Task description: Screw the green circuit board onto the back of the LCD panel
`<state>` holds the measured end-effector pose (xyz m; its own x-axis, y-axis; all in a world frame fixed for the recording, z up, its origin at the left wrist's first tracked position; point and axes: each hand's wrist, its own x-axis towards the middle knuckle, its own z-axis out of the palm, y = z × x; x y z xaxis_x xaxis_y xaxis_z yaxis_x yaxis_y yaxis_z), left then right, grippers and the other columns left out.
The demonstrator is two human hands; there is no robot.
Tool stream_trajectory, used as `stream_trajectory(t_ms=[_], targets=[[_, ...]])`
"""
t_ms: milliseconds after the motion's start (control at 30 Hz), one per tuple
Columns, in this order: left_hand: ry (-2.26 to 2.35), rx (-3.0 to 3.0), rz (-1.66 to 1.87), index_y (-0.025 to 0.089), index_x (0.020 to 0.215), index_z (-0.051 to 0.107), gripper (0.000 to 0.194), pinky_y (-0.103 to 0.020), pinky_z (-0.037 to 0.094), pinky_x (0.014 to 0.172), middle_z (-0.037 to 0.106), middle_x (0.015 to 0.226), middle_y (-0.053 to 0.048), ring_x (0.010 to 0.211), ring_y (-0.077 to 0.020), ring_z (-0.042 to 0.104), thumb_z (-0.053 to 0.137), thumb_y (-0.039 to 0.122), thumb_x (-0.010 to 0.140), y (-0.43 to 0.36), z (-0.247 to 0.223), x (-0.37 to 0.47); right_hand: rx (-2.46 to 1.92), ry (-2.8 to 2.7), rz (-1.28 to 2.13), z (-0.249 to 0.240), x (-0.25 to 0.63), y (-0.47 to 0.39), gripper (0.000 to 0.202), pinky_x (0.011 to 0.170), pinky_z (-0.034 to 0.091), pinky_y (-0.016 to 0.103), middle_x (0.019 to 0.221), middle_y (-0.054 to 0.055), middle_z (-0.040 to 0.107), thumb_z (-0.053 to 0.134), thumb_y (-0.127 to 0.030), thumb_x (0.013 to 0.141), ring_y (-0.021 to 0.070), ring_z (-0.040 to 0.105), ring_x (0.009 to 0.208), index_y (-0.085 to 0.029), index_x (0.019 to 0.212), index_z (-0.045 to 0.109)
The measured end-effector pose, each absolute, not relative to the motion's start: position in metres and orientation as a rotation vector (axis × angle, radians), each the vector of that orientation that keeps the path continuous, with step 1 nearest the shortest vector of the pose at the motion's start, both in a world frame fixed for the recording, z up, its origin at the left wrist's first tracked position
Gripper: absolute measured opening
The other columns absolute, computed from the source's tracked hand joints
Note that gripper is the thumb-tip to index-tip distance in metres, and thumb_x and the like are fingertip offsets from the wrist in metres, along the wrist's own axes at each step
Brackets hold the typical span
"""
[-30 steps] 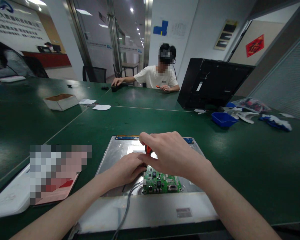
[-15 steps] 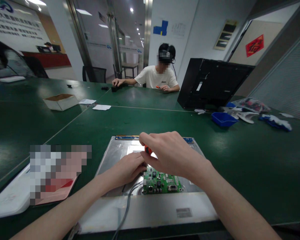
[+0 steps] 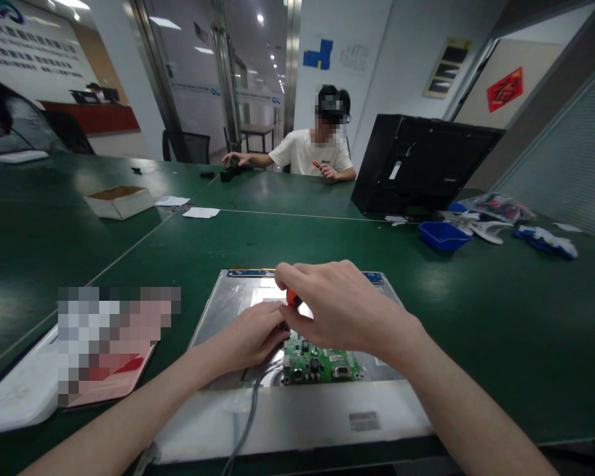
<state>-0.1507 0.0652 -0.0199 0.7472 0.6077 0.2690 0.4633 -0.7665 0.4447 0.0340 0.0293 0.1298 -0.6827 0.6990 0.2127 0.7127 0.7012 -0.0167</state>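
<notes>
My right hand (image 3: 340,304) is closed around the orange handle of a screwdriver (image 3: 292,297), above the upper left corner of a green circuit board (image 3: 322,363). The tool's lower end is hidden. Beside it, my left hand (image 3: 252,334) has its fingers drawn together at the board's left edge; whatever they pinch is hidden. The board sits on a silver metal panel (image 3: 297,420) lying on the green table. Grey cables (image 3: 254,410) run from the board's left side toward the front edge.
A phone-like pink item (image 3: 129,370) and a white tray (image 3: 20,396) lie at left. Farther off are an open box (image 3: 121,205), papers (image 3: 201,212), a blue tray (image 3: 443,236) and a black monitor (image 3: 426,165). A person (image 3: 312,152) sits opposite.
My two hands have hardly moved; the orange handle looks slightly turned. Across the table, the person has raised the orange-tipped tool a little.
</notes>
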Motion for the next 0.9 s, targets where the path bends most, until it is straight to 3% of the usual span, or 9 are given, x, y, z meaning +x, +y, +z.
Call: stream_trajectory(t_ms=[100,300,600,900], targets=[[0.848,2.607,0.528,0.019,0.097,0.056,0.013,-0.033,0.046,0.074,0.064,0.097,-0.007,0.086,-0.0213,0.059,0.044,0.020,0.092,0.0645,-0.0188,-0.1517,-1.150,-2.705,-0.103,0.1287,0.0340,0.0299,0.013,0.050,0.018,0.028,0.085,0.001,0.067,0.052,-0.032,0.091,0.0131,0.055,0.064,-0.019,0.096,0.051],[0.811,2.570,0.547,0.019,0.101,0.055,0.015,-0.035,0.047,0.080,0.064,0.100,-0.006,0.093,-0.0224,0.059,0.046,0.017,0.090,0.0650,-0.0170,-0.1501,-1.151,-2.705,-0.124,0.1277,0.0345,0.0303,0.009,0.049,0.017,0.028,0.085,0.001,0.067,0.050,-0.021,0.088,0.0122,0.053,0.061,-0.019,0.097,0.051],[0.813,2.577,0.540,0.019,0.096,0.057,0.013,-0.032,0.046,0.071,0.064,0.096,-0.007,0.084,-0.0209,0.059,0.046,0.017,0.090,0.0661,-0.0208,-0.1510,-1.156,-2.696,-0.100,0.1266,0.0356,0.0334,0.012,0.050,0.020,0.028,0.086,0.001,0.068,0.053,-0.030,0.090,0.0144,0.057,0.065,-0.019,0.096,0.050],[0.823,2.598,0.600,0.019,0.100,0.055,0.015,-0.034,0.046,0.076,0.064,0.100,-0.006,0.090,-0.0219,0.059,0.047,0.014,0.089,0.0656,-0.0198,-0.1483,-1.140,-2.710,-0.114,0.1266,0.0365,0.0329,0.011,0.050,0.019,0.027,0.086,0.001,0.068,0.053,-0.022,0.087,0.0133,0.055,0.063,-0.019,0.097,0.050]])
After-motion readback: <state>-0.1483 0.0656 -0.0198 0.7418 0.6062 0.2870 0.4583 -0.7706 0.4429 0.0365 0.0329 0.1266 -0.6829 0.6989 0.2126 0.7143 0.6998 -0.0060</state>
